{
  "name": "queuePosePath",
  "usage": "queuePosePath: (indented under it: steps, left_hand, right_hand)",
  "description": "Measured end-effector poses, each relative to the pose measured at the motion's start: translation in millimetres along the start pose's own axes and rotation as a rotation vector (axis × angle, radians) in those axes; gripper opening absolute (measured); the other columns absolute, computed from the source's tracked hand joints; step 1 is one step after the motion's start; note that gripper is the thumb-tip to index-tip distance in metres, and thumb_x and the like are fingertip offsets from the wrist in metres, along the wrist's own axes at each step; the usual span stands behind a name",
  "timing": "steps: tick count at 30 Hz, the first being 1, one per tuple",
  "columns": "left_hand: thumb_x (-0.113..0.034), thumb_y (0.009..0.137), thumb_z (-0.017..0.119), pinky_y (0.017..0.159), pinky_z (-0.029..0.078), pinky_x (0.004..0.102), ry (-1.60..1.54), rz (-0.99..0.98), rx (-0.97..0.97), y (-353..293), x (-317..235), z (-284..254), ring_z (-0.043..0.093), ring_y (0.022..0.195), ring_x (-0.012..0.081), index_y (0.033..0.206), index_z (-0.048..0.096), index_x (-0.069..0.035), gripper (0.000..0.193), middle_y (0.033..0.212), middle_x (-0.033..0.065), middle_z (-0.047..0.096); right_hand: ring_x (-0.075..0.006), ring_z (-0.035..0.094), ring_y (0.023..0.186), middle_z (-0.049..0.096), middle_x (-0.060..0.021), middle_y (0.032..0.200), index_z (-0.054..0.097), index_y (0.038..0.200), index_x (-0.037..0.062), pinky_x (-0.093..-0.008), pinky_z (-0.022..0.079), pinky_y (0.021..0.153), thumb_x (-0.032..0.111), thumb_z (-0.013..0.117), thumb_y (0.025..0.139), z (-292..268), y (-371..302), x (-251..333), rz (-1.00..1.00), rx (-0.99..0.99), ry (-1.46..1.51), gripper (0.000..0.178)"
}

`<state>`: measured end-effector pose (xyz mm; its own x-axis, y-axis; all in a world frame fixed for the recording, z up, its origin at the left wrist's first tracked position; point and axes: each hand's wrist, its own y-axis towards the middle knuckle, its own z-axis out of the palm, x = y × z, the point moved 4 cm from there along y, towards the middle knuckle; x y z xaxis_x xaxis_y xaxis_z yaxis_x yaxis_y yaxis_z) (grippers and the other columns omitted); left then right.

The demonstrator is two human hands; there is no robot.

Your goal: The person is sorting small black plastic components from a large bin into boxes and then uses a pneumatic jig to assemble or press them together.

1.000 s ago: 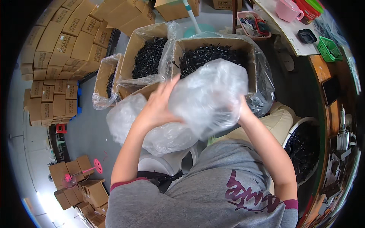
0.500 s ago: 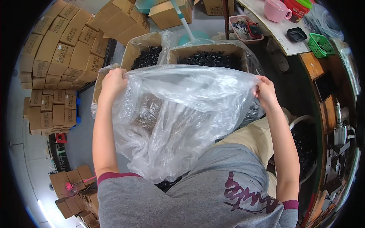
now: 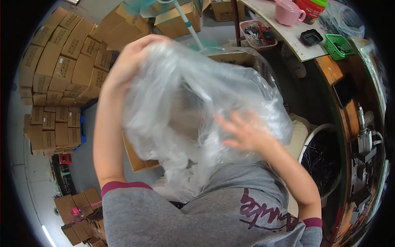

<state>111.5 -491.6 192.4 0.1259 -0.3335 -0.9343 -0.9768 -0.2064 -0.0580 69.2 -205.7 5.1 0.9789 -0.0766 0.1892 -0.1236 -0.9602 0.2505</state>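
A large clear plastic bag (image 3: 164,107) hangs in loose folds in front of me, over cardboard boxes. My left hand (image 3: 142,53) grips its upper left part, raised high, with the fingers wrapped in the film. At the bag's right side my right hand (image 3: 247,131) is blurred, its fingers spread and apart, close against the plastic. Behind the film the rim of a cardboard box (image 3: 236,59) shows; the bag hides most of what lies inside. The corner of another cardboard box (image 3: 138,154) sticks out below the bag at the left.
Stacked cartons (image 3: 61,66) line the left side. To my right stands a white bucket (image 3: 321,162) of dark thin pieces, beside a wooden bench (image 3: 325,72) with a metal fixture (image 3: 366,146). A white table (image 3: 302,51) at the upper right carries a pink cup (image 3: 288,12) and a green basket (image 3: 338,47).
My left hand has lifted the bag up and a little right. My right hand has released its edge and moved left and down. The black pieces in the boxes are now covered from sight.
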Motion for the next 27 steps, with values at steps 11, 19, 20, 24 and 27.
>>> queuePosePath:
  steps: [11,19,20,24,27]
  left_hand:
    - [-0.009,0.082,0.059,0.086,0.049,0.0373,0.931,-0.137,-0.127,-63.3,125.7,25.3,0.065,0.09,0.0313,0.098,0.069,0.0,0.022,0.092,0.0166,0.068]
    - [-0.008,0.079,0.059,0.105,0.04,0.0326,0.103,-0.26,0.133,-55.0,132.3,101.1,0.053,0.12,0.0211,0.127,0.056,-0.005,0.048,0.121,0.0079,0.06]
    - [-0.014,0.075,0.068,0.108,0.04,0.0353,0.174,-0.34,0.183,-65.3,136.5,119.4,0.052,0.126,0.0251,0.136,0.052,-0.006,0.064,0.132,0.0119,0.058]
    - [-0.037,0.06,0.084,0.106,0.044,0.0395,0.663,-0.506,0.496,-141.9,168.3,165.8,0.055,0.125,0.0348,0.144,0.045,-0.007,0.097,0.135,0.0196,0.058]
    - [-0.036,0.06,0.083,0.101,0.047,0.04,0.751,-0.649,0.578,-188.8,187.9,176.1,0.06,0.118,0.036,0.14,0.051,-0.007,0.09,0.124,0.0198,0.064]
  right_hand:
    - [-0.0433,0.037,0.138,0.047,-0.0176,0.145,0.072,0.1,-0.0047,-0.0533,0.02,0.117,0.073,0.048,0.085,-13.4,-69.7,-106.4,0.395,0.39,-0.045,0.082]
    - [-0.0368,0.068,0.089,0.069,-0.0183,0.103,0.072,0.097,0.0029,-0.0432,0.055,0.078,0.013,0.069,0.068,-10.3,-149.3,-101.9,0.564,0.185,0.165,0.031]
    - [-0.0371,0.069,0.082,0.071,-0.0194,0.095,0.072,0.099,0.0026,-0.0433,0.057,0.073,0.006,0.065,0.067,-16.5,-154.0,-97.6,0.577,0.151,0.196,0.032]
    - [-0.0409,0.067,0.086,0.068,-0.023,0.086,0.066,0.108,0.0041,-0.0472,0.054,0.079,0.002,0.063,0.064,-29.3,-161.0,-49.0,0.49,0.042,0.569,0.044]
    - [-0.0426,0.066,0.087,0.067,-0.0261,0.088,0.059,0.124,0.0083,-0.048,0.054,0.08,0.005,0.062,0.067,-35.0,-155.6,-10.7,0.516,0.281,0.651,0.057]
